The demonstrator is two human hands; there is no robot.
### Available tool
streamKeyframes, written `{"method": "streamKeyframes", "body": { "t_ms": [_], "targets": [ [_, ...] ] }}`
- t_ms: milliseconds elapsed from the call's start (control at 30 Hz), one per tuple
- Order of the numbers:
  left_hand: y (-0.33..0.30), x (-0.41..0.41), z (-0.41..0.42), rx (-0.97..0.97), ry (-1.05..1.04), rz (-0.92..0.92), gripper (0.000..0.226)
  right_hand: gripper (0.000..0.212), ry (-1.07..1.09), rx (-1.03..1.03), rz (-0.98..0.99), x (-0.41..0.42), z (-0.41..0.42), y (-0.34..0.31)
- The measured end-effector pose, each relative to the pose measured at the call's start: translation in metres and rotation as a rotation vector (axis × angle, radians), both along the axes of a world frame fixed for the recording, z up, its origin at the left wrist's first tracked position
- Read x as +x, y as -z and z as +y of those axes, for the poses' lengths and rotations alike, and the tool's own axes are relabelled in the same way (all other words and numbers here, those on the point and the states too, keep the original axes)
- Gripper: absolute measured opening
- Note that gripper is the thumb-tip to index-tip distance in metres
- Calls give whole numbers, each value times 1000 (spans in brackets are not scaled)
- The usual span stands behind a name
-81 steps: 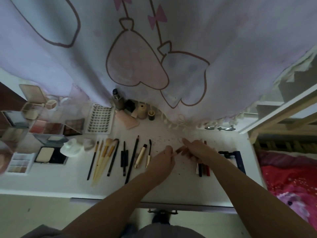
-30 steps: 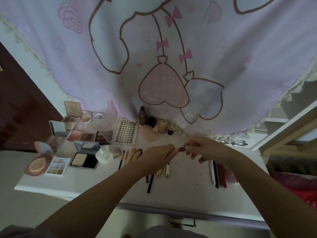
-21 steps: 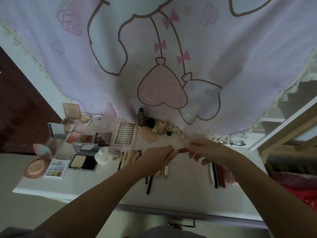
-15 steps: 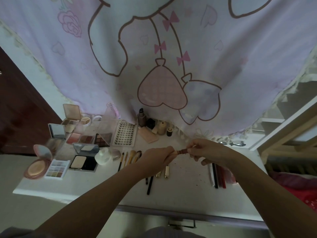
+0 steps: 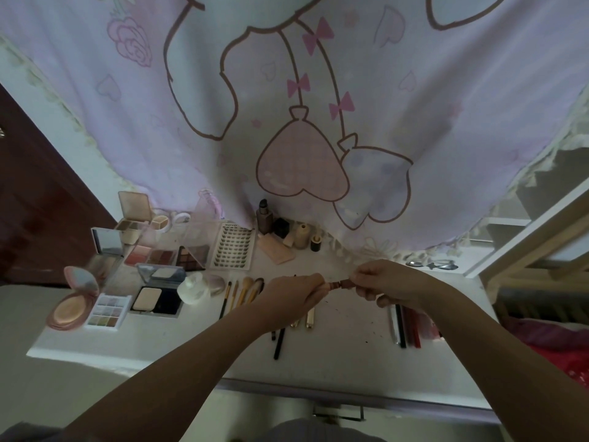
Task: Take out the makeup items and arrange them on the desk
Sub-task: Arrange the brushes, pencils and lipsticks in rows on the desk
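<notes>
Lipstick point(image 5: 341, 284) pinched between left hand point(image 5: 294, 293) and right hand point(image 5: 387, 282) above desk point(image 5: 344, 362)

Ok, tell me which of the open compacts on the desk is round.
The pink round compact at the desk's far left edge, lid up, beside the small eyeshadow grid. Every other open case there is rectangular.

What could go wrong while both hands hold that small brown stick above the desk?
1. The small brown stick is pinched between the left hand and right hand; it could slip and mark the white desk.
2. The left forearm hangs over the brushes and could knock them out of line.
</notes>
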State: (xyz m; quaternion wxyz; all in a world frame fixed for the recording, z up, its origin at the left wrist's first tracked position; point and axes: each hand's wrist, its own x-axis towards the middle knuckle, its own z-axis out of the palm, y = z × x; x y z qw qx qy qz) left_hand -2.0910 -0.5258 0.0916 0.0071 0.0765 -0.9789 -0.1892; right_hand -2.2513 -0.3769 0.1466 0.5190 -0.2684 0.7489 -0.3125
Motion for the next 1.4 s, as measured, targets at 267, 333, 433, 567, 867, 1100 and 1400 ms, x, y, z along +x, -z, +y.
{"method": "streamKeyframes", "body": {
  "t_ms": [267,333,433,567,867,1100,1400],
  "targets": [
    [21,10,-17,60,-64,-54,30,7,149,20,-17,-30,28,13],
    [29,13,-18,204,-179,-98,27,7,213,40,-49,-34,40,24],
    [37,3,-3,572,-393,-192,20,14,286,39,-145,-28,51,47],
    [51,-23,26,701,-553,-290,22,12,429,44,-136,7,49,85],
    [87,-56,33,-66,-518,-455,44,26,332,191,438,68,-3,151],
    [100,-58,24,-176,-469,-442,49,31,62,288,729,74,-28,164],
    [90,-76,42,-50,-369,-152,30,31,97,229,847,20,2,141]
  ]
}}
